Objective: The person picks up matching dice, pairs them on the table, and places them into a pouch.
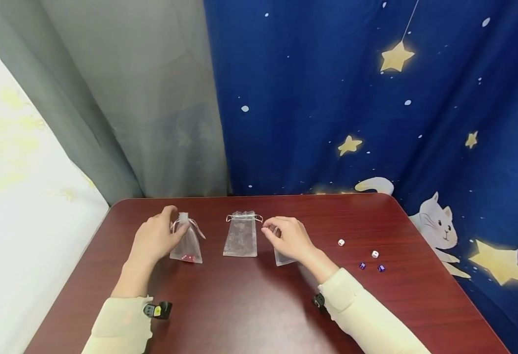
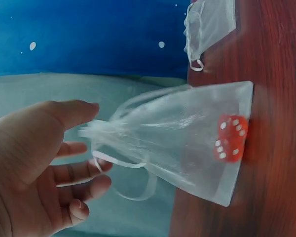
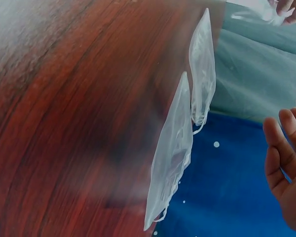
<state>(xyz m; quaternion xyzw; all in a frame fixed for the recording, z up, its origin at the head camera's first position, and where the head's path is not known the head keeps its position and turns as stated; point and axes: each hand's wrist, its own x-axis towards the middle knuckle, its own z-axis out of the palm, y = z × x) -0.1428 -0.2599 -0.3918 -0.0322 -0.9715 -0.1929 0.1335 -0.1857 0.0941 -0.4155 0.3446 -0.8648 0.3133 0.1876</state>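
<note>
A sheer white drawstring bag with its neck gathered has red dice in its bottom. My left hand is at that neck, thumb and fingers spread apart around it; in the left wrist view the fingers are loosely bent. My right hand hovers over another sheer bag, partly hiding it. Its fingers are relaxed and hold nothing; the right wrist view shows them apart from the bags. Between the hands, a flat sheer bag lies with its drawstring loops out to both sides.
Right of my right hand lie two white dice and two blue dice. The dark red wooden table reaches back to a grey curtain and a blue starry curtain. A white surface borders it on the left.
</note>
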